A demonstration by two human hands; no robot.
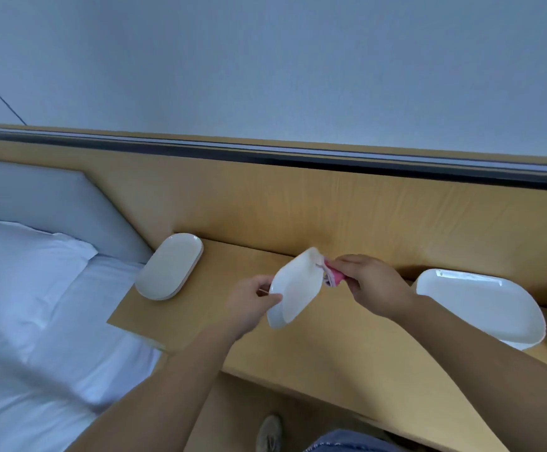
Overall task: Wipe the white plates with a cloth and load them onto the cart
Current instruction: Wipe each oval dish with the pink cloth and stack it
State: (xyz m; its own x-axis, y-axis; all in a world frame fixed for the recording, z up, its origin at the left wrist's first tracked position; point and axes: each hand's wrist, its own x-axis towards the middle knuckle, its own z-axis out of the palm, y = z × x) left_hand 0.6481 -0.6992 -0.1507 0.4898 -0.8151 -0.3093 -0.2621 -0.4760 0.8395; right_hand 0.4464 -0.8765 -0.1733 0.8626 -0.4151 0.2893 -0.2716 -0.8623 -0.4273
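An oval white dish [293,285] is gripped tilted by the left hand [249,305], exposing its far rim to the pink cloth [332,276] pinched in the right hand [371,285].

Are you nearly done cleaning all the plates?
Not yet. Nothing looks finished: no cart shows in this view. Right now the left hand holds a small white plate while the right hand presses a pink cloth to its far end. An oval plate and a large plate lie on the wooden shelf; whether they are wiped, I cannot tell. All three have yet to be loaded.
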